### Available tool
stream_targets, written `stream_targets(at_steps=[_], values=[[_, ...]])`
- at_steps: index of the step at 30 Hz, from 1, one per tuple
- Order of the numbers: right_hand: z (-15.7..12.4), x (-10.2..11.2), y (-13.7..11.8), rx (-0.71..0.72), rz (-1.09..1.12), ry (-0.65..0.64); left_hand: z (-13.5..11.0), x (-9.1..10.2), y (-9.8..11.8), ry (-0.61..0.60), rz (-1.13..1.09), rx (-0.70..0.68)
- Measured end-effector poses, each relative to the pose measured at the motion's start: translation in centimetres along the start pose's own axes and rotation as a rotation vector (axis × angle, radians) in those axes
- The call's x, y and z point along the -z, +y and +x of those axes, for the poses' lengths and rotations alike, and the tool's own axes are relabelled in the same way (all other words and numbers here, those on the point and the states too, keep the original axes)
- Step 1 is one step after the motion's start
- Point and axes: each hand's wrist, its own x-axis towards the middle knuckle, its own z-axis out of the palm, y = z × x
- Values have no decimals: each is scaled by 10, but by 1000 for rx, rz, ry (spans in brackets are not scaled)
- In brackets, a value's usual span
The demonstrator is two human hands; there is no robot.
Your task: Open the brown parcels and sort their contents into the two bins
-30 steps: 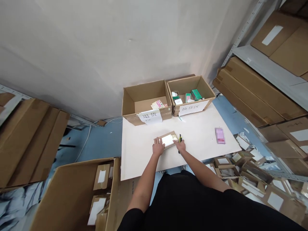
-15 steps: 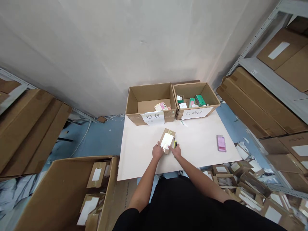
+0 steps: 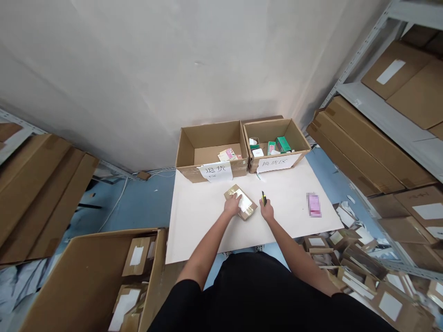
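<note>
the left hand (image 3: 231, 205) lies flat on a small brown parcel (image 3: 249, 208) in the middle of the white board (image 3: 204, 221), pressing to stop it sliding, and the right hand (image 3: 266, 210) grips a yellow box cutter (image 3: 264, 198) just beside it.

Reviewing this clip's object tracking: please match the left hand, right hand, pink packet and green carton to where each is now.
Things:
1. Left hand
2. Right hand
3. Pink packet
4. Green carton

Places:
A. Inside the right-hand cardboard box
B. Around a yellow-and-black utility knife
C. On the white board, to the right of the hands
D. On a kraft parcel with a white label

Pairs: 1-D, 2-B, 3-C, 4-A
</note>
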Motion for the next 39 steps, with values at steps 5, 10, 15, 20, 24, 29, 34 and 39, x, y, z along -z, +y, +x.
stream_targets(at_steps=[5,10,15,20,24,29,34,39], values=[[-31,-13,35,-141,257,-137,31,19,-24,-210,48,-201],[-24,6,63,-211,316,-199,27,-20,7,-80,81,109],[-3,26,63,-156,315,-240,7,-54,43,9,71,296],[20,31,36,-29,229,-292,4,-50,46,2,45,303],[35,29,17,12,157,-324,8,-45,45,-29,36,336],[32,27,25,46,101,-365,8,-46,46,-28,41,335],[11,33,53,85,49,-413,10,-42,46,-30,84,332],[-5,30,81,6,188,-297,20,-16,25,-36,91,271]])
